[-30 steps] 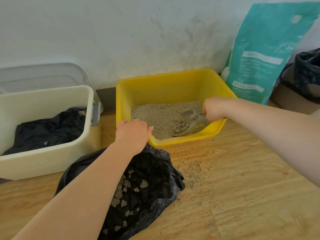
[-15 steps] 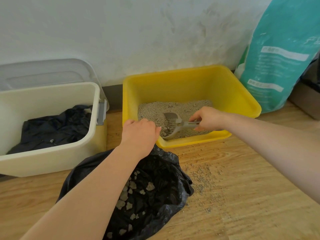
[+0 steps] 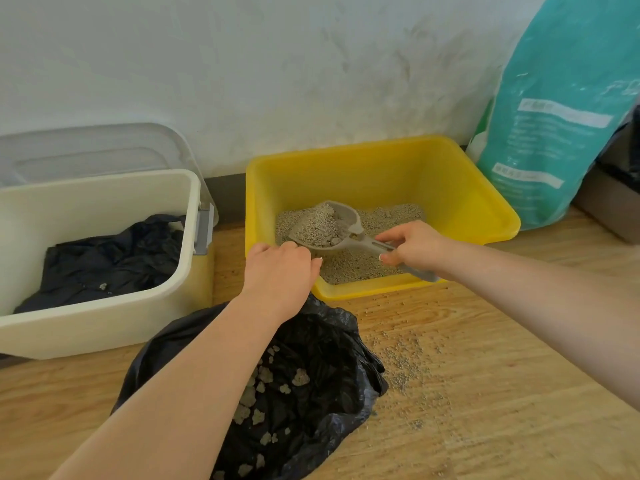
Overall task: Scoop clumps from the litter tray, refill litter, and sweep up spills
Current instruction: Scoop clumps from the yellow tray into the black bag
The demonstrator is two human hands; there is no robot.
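Right hand (image 3: 412, 245) fingers grip the scoop (image 3: 332, 225), now lifted loaded above the litter; left hand (image 3: 280, 271) fingers curl on the tray (image 3: 381, 289) rim; dumping into the bag (image 3: 311, 375) is likely next

Yellow tray (image 3: 485, 216), grey scoop (image 3: 349, 223), black bag (image 3: 332, 341), teal sack (image 3: 554, 98).
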